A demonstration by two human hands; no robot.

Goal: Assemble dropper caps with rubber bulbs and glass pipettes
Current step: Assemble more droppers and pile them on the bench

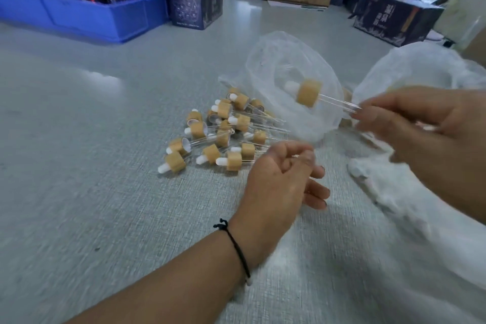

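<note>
An assembled dropper (309, 93), with bamboo-coloured cap, white rubber bulb and glass pipette, is held in the air by the right hand (410, 123); the far end of the pipette is pinched between its fingertips, and the bulb is pointed left. The left hand (278, 179) is held just above the grey table (92, 166), its fingers loosely curled; whether anything is held in it cannot be told through the blur. A pile of finished droppers (221, 134) is seen near the middle of the table. Clear plastic bags (289, 60) are spread toward the right edge. A blue crate (86, 16) is set at the far left corner.
</note>
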